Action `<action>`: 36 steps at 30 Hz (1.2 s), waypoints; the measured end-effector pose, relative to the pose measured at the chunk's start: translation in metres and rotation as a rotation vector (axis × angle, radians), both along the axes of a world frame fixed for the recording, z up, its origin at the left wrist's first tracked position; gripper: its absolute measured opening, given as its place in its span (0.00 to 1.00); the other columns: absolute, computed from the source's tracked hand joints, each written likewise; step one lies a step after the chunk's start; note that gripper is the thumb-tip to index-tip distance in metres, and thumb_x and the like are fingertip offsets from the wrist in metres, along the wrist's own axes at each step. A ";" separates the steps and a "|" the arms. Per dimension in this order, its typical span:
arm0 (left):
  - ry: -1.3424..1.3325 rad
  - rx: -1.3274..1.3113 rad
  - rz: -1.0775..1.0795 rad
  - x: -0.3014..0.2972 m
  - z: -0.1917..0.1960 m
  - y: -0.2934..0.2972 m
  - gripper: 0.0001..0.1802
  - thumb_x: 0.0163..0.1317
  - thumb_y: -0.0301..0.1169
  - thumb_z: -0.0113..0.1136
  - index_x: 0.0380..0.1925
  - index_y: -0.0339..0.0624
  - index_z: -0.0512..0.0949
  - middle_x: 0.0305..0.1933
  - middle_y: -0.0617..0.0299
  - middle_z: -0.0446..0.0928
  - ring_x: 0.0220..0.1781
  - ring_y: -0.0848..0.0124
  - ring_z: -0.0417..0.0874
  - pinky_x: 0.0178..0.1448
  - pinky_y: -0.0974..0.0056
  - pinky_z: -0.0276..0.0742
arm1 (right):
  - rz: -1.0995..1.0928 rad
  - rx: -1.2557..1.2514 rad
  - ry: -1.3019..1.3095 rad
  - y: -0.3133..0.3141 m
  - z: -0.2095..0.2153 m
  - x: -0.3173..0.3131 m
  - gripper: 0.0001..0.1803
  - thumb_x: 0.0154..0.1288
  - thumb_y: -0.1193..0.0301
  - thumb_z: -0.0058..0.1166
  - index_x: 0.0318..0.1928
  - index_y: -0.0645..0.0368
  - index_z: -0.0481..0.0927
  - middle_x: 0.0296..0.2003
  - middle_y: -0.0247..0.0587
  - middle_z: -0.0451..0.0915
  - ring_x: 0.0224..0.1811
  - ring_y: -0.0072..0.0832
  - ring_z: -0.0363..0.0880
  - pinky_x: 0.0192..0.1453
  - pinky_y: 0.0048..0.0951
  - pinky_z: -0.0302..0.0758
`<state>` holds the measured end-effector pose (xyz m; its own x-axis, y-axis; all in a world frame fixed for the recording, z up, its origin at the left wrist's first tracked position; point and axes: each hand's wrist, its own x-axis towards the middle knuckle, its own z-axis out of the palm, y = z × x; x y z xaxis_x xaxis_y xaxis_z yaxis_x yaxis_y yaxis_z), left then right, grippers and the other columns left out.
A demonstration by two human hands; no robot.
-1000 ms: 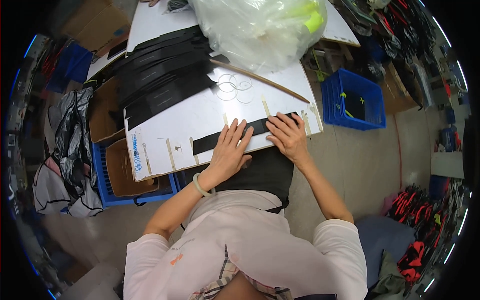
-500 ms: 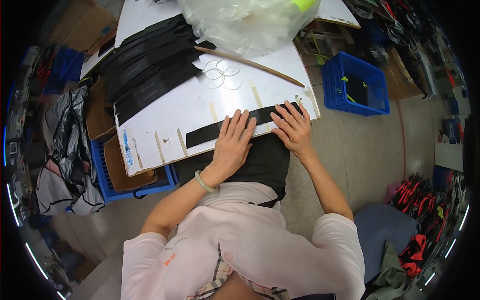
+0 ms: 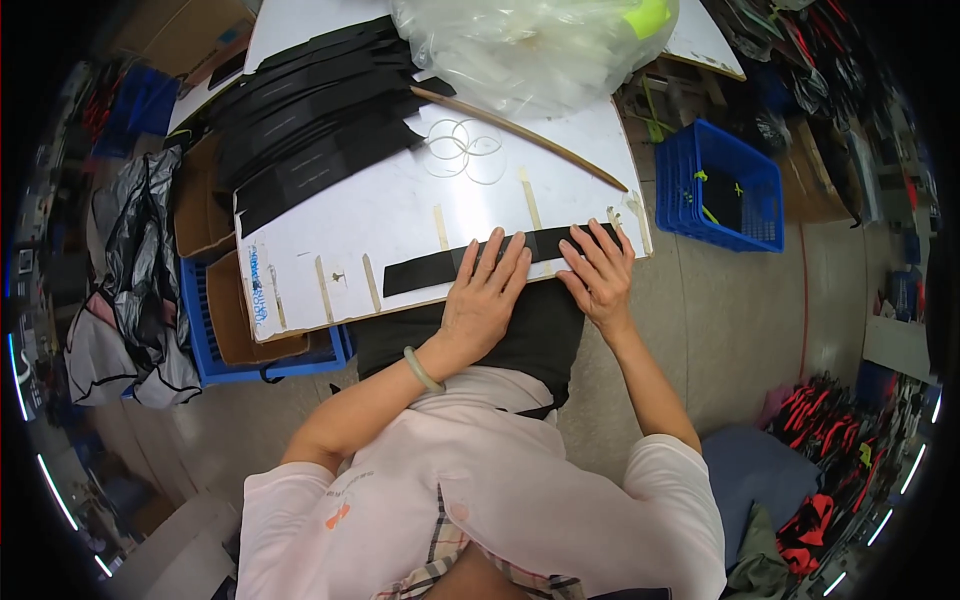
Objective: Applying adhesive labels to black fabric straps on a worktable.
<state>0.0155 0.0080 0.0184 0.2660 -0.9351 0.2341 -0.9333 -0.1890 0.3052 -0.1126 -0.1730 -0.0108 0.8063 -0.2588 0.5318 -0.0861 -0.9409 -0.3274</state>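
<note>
We noted both hands, left (image 3: 483, 300) and right (image 3: 600, 275), spread flat on the black strip (image 3: 420, 272) at the board's (image 3: 400, 215) near edge, apparently smoothing it; lifting it seemed next.

Matt black fabric strip (image 3: 430, 270); smooth white board (image 3: 400, 210); glossy clear plastic bag (image 3: 520, 45).

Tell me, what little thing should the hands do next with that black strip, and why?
Probably slide both palms outward along the black strip to smooth it. The left hand and right hand lie flat on its right half, near the white board's front edge, while its left end lies uncovered. That end may not be pressed down yet.
</note>
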 end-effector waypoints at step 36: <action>-0.106 -0.071 -0.013 0.003 -0.004 -0.001 0.26 0.56 0.26 0.52 0.57 0.29 0.69 0.69 0.44 0.61 0.71 0.45 0.59 0.73 0.48 0.57 | 0.032 0.293 -0.052 -0.018 0.023 0.036 0.10 0.49 0.78 0.64 0.35 0.59 0.85 0.41 0.36 0.83 0.51 0.36 0.76 0.57 0.35 0.67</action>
<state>0.0181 0.0072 0.0142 0.2239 -0.9185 0.3260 -0.9633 -0.1578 0.2170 -0.0764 -0.1915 0.0117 0.7905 -0.3820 0.4788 -0.0339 -0.8078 -0.5884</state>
